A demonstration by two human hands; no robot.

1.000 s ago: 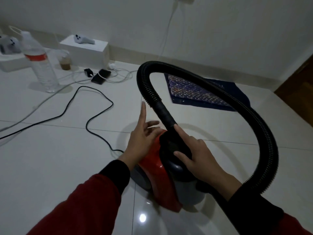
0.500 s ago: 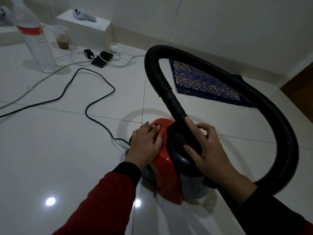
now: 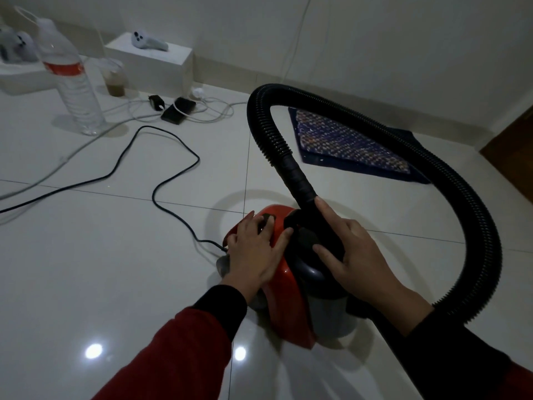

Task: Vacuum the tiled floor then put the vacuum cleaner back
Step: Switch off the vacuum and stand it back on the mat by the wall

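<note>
A small red and grey canister vacuum cleaner (image 3: 291,295) sits on the white tiled floor (image 3: 101,269) in the middle of the view. Its black ribbed hose (image 3: 450,180) loops up from the top, arcs right and drops behind my right forearm. My left hand (image 3: 256,252) lies flat on the red top, fingers spread over a dark button. My right hand (image 3: 352,252) rests on the black handle and hose socket, fingers apart, index finger against the hose cuff. The black power cord (image 3: 161,180) runs from the vacuum's rear away to the left.
A clear water bottle (image 3: 72,79) stands far left, next to a cup (image 3: 115,82) and a white box (image 3: 153,62) with a controller on it. A phone, charger and white cables (image 3: 178,111) lie near the wall. A patterned mat (image 3: 352,142) lies beyond the hose; a wooden door (image 3: 516,151) at right.
My left hand came down from a raised, pointing pose onto the red top and stays pressed there. My right hand slid slightly on the handle. The view shifted a little.
</note>
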